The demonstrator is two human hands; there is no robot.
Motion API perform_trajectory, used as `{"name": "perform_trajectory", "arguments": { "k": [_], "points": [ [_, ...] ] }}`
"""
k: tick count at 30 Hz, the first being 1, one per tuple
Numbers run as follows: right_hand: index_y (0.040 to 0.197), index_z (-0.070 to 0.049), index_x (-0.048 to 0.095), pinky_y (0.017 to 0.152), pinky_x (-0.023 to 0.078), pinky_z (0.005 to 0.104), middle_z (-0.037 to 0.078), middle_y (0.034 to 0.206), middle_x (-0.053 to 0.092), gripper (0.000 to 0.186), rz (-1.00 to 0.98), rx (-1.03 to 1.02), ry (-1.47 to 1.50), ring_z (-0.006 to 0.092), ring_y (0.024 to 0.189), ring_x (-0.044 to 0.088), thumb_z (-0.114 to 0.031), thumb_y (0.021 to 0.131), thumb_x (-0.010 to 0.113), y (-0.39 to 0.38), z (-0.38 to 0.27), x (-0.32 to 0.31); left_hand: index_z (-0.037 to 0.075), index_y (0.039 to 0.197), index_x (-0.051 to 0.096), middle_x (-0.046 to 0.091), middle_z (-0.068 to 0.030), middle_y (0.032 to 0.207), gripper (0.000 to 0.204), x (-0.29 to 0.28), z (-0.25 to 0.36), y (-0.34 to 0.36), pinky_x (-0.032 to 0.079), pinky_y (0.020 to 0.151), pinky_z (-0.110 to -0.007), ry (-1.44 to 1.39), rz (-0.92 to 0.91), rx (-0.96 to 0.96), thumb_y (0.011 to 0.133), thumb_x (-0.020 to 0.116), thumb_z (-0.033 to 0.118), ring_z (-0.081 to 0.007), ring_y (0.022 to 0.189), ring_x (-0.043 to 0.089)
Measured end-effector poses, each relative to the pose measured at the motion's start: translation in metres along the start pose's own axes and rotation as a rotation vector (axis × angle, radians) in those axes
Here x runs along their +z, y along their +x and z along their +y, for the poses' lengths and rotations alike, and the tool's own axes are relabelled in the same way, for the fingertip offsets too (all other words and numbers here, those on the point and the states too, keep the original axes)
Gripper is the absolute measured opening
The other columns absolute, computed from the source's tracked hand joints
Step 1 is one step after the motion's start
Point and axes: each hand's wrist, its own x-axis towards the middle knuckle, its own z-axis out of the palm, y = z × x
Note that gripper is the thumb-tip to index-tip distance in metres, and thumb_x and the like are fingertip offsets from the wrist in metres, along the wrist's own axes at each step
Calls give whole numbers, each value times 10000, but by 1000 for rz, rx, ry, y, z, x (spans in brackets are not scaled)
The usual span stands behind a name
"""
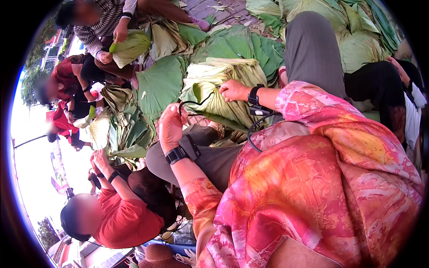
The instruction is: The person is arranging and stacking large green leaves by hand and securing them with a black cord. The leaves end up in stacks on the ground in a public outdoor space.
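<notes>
A dark cord [199,104] runs slantwise between the left hand [172,123], curled on one end, and the right hand [233,90], pinching the other above the pale leaf stack [243,69], nearer it.

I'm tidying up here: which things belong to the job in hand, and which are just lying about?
Seemingly in hand:
dark strand, between left hand and right hand
pale leaf bundle

Seemingly lying about:
green leaves, left
leaf heap, upper right

Brick paving [203,9] and a red-shirted co-worker [127,222] show.
</notes>
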Motion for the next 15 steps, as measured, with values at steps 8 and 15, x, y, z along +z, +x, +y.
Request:
{"name": "perform_trajectory", "arguments": {
  "k": [8,15],
  "points": [
    [905,25,651,558,528,308,145,753,670,249,16,5,-8,189,607,683,-15,730,479,-6,-4,-2,6,897,640,630,-44,715,166,9,3,-7,319,540,-175,178,-47,23,763,680,94,-49,541,429],
    [835,-1,646,623,524,366,180,784,661,180,30,-24,-253,252,633,671,-49,715,520,-9,-7,1,-5,988,646,622,-49,739,206,1,12,-14,352,513,-192,189,7,-50,806,655,93,-73,525,454]
  ]
}}
